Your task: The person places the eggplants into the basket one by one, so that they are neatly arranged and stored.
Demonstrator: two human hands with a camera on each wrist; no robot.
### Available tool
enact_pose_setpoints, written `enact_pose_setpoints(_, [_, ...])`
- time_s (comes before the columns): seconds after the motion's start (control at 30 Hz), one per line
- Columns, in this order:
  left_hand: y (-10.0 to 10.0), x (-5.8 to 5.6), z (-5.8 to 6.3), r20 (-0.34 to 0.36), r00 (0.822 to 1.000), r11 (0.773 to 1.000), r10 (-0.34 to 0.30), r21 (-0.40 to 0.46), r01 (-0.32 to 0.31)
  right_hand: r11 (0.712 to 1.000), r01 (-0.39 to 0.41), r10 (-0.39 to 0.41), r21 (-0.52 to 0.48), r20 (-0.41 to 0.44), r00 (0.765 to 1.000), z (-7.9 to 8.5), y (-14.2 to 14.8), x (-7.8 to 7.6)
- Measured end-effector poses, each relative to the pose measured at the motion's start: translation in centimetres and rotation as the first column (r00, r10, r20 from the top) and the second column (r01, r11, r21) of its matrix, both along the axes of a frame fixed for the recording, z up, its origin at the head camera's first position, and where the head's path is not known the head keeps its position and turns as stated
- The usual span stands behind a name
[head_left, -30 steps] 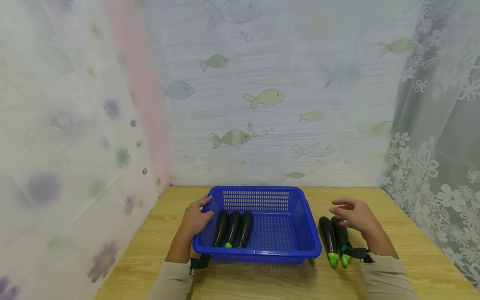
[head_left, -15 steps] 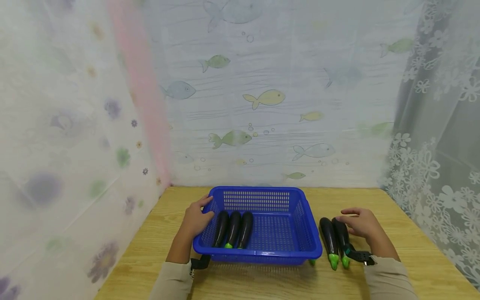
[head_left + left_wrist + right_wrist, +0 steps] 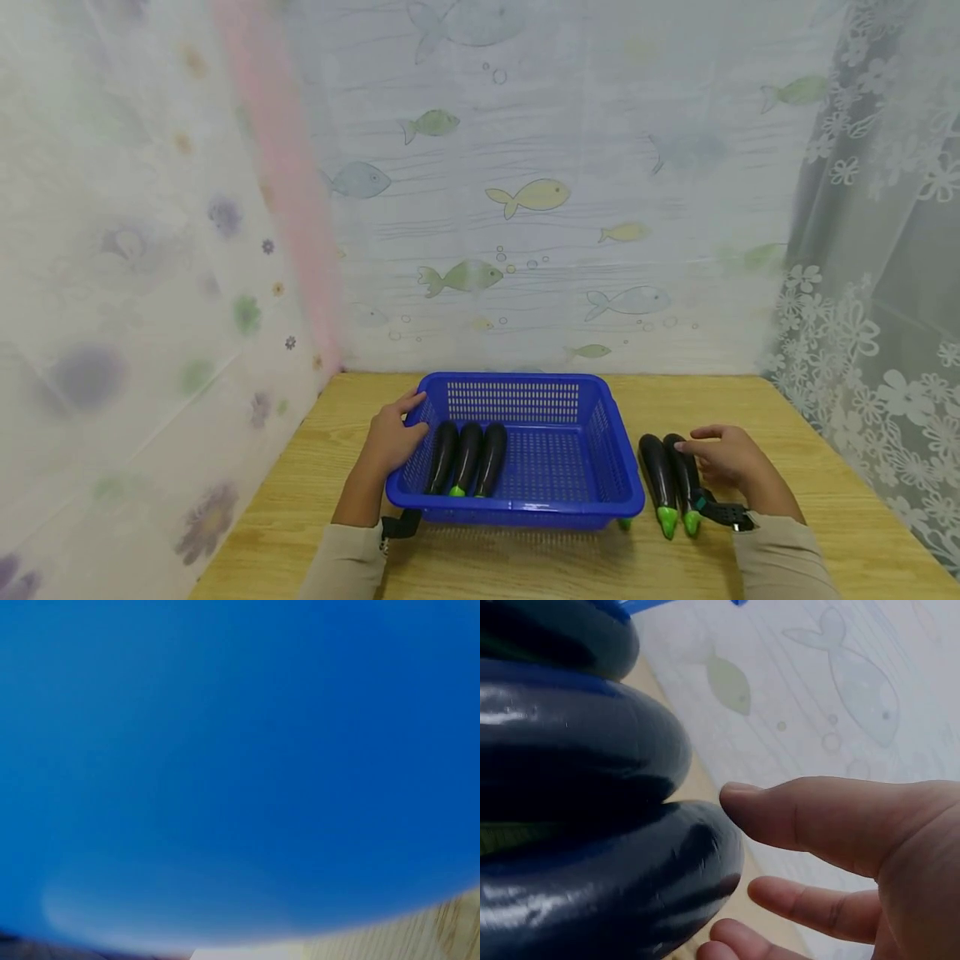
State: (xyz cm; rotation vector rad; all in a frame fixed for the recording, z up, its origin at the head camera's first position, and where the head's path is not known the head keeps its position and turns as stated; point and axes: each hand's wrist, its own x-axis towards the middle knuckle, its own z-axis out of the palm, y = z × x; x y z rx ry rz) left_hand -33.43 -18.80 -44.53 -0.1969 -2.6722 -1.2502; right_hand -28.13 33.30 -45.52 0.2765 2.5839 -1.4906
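My left hand (image 3: pixel 392 437) holds the left rim of a blue plastic basket (image 3: pixel 555 506), its thumb over the inner side. Blurred blue fills nearly all of the left wrist view. Three dark eggplants (image 3: pixel 467 458) lie side by side at the basket's left, green stem ends toward me. On the table right of the basket lie two more, an inner eggplant (image 3: pixel 657 471) and an outer eggplant (image 3: pixel 684 475). My right hand (image 3: pixel 727 458) is at the outer one's far end. In the right wrist view its thumb (image 3: pixel 802 817) and fingers are spread around that rounded end, holding nothing.
Beneath the basket's right rim a green stem (image 3: pixel 626 523) pokes out; most of that eggplant is hidden by the basket. The wooden table (image 3: pixel 300 517) ends at a fish-patterned curtain (image 3: pixel 540 250) behind, with more curtains at both sides.
My right hand has come down and a little to the right, from above the two loose eggplants to the outer one's far end. My left hand and the basket have stayed in place.
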Motion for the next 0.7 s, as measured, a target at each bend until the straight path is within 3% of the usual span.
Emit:
enact_pose_setpoints(0.23, [0.1, 0.1, 0.0, 0.01, 1.0, 1.0, -0.006, 0.017, 0.006, 0.997, 0.009, -0.005, -0.078, 0.057, 0.998, -0.6, 0.5, 0.2])
enact_pose_setpoints(0.7, [0.1, 0.4, 0.4, 0.02, 1.0, 1.0, -0.007, 0.012, 0.007, 0.982, 0.011, 0.001, -0.188, 0.063, 0.998, -1.1, 0.6, 0.1])
